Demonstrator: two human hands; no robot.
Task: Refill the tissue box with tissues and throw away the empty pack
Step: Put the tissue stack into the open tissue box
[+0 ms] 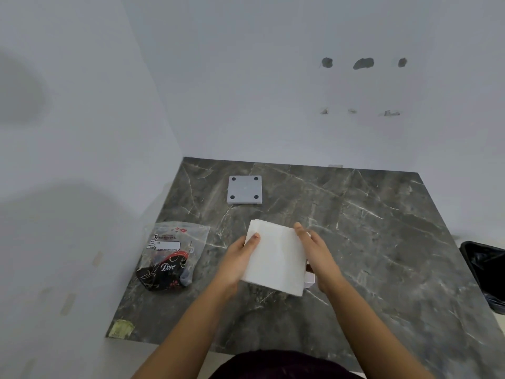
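A white stack of tissues [276,258] is held above the dark marble table between both hands. My left hand [237,262] grips its left edge with the thumb on top. My right hand [317,255] presses flat against its right edge. Just under the stack's right corner a small part of the white tissue box [309,280] shows; the rest is hidden. The emptied plastic tissue pack [169,255], clear with dark red print, lies flat to the left. A grey square lid [244,190] with four dark feet lies upside down farther back.
The marble table [369,242] fits into a corner, with white walls at the left and behind. A black-lined bin [486,272] stands off the table's right edge. A yellowish tape patch [121,328] marks the near left corner.
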